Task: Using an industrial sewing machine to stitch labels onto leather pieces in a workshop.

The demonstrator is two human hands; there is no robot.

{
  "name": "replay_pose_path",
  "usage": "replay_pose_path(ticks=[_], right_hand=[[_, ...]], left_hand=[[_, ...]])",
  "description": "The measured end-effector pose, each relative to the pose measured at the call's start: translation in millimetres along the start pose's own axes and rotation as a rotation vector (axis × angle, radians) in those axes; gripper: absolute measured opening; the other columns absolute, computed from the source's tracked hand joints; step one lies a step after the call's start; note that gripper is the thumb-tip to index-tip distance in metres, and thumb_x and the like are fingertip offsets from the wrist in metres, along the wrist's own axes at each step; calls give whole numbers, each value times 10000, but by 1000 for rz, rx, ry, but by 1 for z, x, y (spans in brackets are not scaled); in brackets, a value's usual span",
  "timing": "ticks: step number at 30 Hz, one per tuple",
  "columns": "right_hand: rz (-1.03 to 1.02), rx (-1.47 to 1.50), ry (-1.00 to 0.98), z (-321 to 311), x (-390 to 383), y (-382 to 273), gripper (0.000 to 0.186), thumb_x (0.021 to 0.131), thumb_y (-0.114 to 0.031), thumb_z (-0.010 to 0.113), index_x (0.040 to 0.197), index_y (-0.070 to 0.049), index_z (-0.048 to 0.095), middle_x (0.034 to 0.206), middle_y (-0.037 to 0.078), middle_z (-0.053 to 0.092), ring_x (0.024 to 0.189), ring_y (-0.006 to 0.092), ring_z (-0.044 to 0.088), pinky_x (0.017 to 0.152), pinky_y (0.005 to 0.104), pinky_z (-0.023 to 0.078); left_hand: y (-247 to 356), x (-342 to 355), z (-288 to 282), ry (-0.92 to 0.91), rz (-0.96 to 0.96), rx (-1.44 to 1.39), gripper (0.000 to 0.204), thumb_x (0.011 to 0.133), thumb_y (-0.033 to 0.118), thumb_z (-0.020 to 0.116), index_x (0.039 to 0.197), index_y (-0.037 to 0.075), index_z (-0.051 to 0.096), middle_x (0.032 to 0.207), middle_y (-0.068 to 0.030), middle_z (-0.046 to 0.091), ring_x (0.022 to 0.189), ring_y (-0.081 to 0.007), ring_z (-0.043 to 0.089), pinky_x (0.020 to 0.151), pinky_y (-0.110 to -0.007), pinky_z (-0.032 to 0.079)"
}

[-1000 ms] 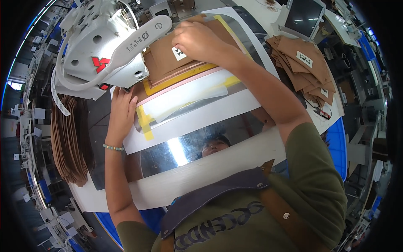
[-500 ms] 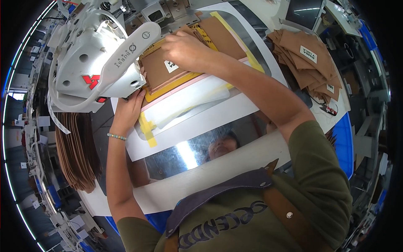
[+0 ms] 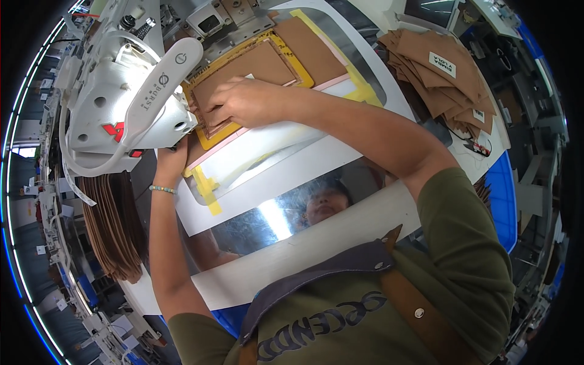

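While the brown panel (image 3: 258, 66) lies within the yellow frame (image 3: 304, 76), R hand (image 3: 252, 101) is laid over it, half open, nothing visibly gripped; L hand (image 3: 173, 159) is part-hidden by machine head (image 3: 100, 112), hold can't be told. Panel judged light, semi-stiff, prob. scuffable; best held by edges.

Light falls bright on the white worktop (image 3: 243, 274), with hard glare on the polished metal plate (image 3: 243, 234) and a washed-out patch on the white sewing machine head (image 3: 100, 100). Fisheye distortion curves the strip light (image 3: 10, 201) along the left rim; corners sink to black, and the workshop background looks dim and soft.
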State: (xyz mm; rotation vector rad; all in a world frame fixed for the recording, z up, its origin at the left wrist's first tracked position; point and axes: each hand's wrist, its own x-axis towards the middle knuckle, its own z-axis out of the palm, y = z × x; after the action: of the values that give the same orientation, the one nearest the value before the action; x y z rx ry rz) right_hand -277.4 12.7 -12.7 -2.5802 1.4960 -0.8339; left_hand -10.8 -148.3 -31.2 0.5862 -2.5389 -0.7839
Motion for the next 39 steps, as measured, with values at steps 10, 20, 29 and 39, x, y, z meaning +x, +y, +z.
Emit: replay_pose_path(ticks=[10,20,29,39], right_hand=[[-14,-14,-36,1,-13,7,387,945,-74,663,1270,-207,826,1418,66,699,1321,281,613,1146,458,451],[45,68,73,4,2,1,293,922,-100,684,1162,-147,845,1333,77,737,1302,273,639,1127,467,471],[33,83,68,2,1,-1,282,915,-88,675,1127,-143,852,1334,67,745,1290,274,645,1129,464,472],[18,59,101,6,1,1,285,931,-109,659,1126,-163,860,1293,49,755,1264,269,651,1119,458,476]], left_hand=[[38,43,12,-30,305,239,375,1020,83,678,1393,62,701,1444,-126,701,1403,-294,604,1207,-417,449],[26,42,1,8,206,331,295,1045,139,689,1331,75,721,1456,-57,705,1367,-246,616,1207,-382,455],[29,33,4,39,237,636,343,1053,141,659,1388,101,721,1466,-79,709,1376,-283,630,1185,-395,481],[18,35,1,3,169,226,358,1127,213,574,1456,90,641,1469,-111,658,1399,-303,579,1235,-419,399]])
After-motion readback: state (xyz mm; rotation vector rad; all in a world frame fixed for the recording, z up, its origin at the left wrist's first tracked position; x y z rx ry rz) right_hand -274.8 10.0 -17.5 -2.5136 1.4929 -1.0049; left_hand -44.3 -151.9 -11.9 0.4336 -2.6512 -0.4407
